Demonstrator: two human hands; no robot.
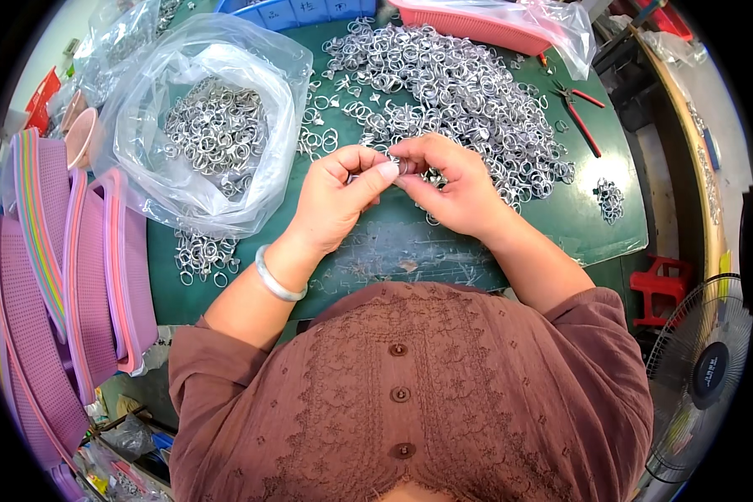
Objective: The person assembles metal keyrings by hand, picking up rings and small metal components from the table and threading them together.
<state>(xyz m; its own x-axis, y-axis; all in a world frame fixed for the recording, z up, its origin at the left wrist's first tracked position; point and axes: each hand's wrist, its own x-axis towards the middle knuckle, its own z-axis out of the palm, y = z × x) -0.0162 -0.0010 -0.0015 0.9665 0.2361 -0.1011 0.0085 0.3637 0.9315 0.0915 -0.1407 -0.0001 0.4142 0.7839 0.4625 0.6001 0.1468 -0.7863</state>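
Both hands meet over the near middle of the green table [594,159]. My left hand [343,188], a pale bangle on its wrist, pinches a small silvery metal ring [402,166] between thumb and fingers. Opposite it, my right hand [456,180] closes thumb and forefinger on the same ring, whose details are mostly hidden by the fingertips. Right behind the hands spreads a large heap of silvery rings [460,92]. To the left stands an opened clear plastic bag [284,92] with more rings [213,125] inside.
Red-handled pliers [579,117] lie at the right, above a small ring pile [609,201]. Another small pile [205,255] sits by the bag. Blue [297,12] and pink baskets [477,30] line the back. Purple baskets [92,284] crowd the left; a fan [699,376] and red stool [661,289] stand right.
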